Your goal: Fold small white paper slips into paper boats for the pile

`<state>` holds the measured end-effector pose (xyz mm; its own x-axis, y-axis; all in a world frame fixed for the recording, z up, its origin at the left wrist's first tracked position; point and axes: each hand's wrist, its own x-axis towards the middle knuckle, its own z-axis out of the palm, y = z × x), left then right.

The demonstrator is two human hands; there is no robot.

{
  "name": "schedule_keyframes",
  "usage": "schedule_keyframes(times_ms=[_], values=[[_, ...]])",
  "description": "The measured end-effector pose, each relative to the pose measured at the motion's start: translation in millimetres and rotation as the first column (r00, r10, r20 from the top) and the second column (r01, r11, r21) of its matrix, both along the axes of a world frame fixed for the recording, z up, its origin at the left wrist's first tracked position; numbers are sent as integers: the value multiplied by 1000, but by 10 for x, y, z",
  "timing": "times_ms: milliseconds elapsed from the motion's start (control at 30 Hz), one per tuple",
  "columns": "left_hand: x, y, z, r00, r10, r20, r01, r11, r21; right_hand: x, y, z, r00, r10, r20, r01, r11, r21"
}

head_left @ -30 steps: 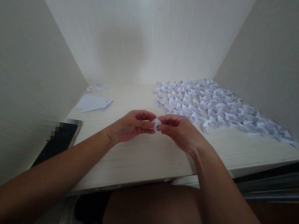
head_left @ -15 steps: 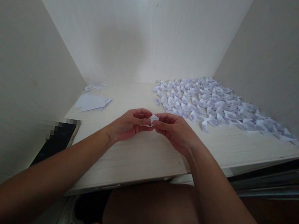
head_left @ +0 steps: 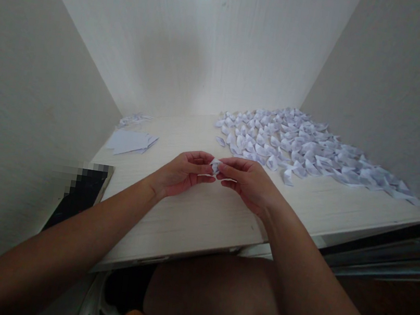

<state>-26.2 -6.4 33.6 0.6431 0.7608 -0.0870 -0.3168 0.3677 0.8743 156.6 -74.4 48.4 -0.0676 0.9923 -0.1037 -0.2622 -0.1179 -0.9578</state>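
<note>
A small folded white paper [head_left: 215, 165] is pinched between my two hands above the middle of the table. My left hand [head_left: 187, 174] grips its left side between thumb and fingers. On the opposite side, my right hand [head_left: 243, 182] holds it the same way, fingertips close to those of the left. Fingers cover part of the paper, so its full shape is hidden. Beyond my right hand spreads a large group of folded paper boats [head_left: 275, 141]. Flat white paper sheets [head_left: 129, 143] lie in a stack to the left of my left hand.
White paper strips [head_left: 134, 119] lie in the back left corner of the table [head_left: 191, 228]. A dark flat device [head_left: 81, 196], partly blurred out, rests at the left edge. Walls enclose the table at the back and both sides. My legs are under the front edge.
Both hands stay in nearly the same place. The folded paper has turned slightly between the fingertips, and my right hand's lower fingers have moved a little away from the left's.
</note>
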Motion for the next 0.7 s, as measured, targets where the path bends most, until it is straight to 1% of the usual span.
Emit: schedule_keyframes(times_ms=[267,400,600,700], values=[[-5,-16,-13,1000,-4,-26,5,999,40,11,-3,14,999,-2,50,5,998,-64],[4,-30,6,998,22,-50,-19,998,60,2,-4,8,997,-21,71,23,999,-40],[14,-23,16,998,35,-54,-36,999,-6,-21,1,-5,998,-39,46,40,999,-19],[22,-34,14,994,54,-96,-50,998,46,-27,25,-29,989,-73,129,71,997,17]])
